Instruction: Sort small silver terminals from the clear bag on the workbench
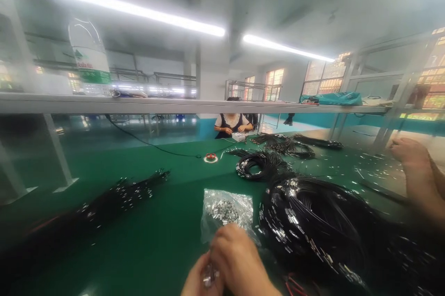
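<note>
Both my hands meet at the bottom middle of the head view. My left hand [195, 281] pinches a small shiny metal piece [207, 277], and my right hand [239, 261] closes over the same spot from the right; its own hold is hidden. Just beyond them lies a clear plastic bag of small metal pieces [225, 212] on the green table [146, 231]. To the right sits a large bundle of black cords with metal ends [313, 222].
Another bundle of black cords [118, 196] lies to the left, more coils [260, 166] farther back. A roll of red tape [210, 157] sits mid-table. A person works at the far end [232, 124]. Another person's arm [417, 171] reaches in at the right. A shelf [174, 103] spans overhead.
</note>
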Motion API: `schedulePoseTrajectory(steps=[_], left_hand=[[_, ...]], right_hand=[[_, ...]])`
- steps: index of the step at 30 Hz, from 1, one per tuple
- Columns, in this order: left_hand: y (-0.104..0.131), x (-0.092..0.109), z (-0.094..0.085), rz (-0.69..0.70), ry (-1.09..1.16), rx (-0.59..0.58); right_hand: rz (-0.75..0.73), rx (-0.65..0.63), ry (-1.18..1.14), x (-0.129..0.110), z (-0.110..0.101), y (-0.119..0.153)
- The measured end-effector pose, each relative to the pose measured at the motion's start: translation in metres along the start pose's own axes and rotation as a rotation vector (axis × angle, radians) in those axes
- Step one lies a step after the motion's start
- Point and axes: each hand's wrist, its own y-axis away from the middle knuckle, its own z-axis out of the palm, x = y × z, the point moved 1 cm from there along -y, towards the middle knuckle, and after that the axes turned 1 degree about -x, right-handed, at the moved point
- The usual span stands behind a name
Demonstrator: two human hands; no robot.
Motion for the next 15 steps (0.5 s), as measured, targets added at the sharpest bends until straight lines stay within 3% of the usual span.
schedulePoseTrajectory(steps=[4, 7, 9, 11, 15], left_hand=[[-0.010, 0.024, 0.039, 0.050, 0.026, 0.011], [-0.030, 0.043, 0.069, 0.142, -0.129, -0.027], [-0.038, 0.051, 0.077, 0.198, -0.287, -0.058], [-0.035, 0.055, 0.072, 0.253, -0.461, -0.104], [-0.008, 0.052, 0.027, 0.356, -0.851, -0.232]], right_hand=[[0.187, 0.059, 0.027, 0.039, -0.028, -0.007], [0.220, 0.071, 0.023, 0.054, -0.028, -0.002], [0.210, 0.109, 0.007, 0.055, -0.023, 0.009], [0.196, 0.020, -0.027, 0.053, -0.014, 0.025], [0.391, -0.464, -0.132, 0.053, 0.013, 0.062]])
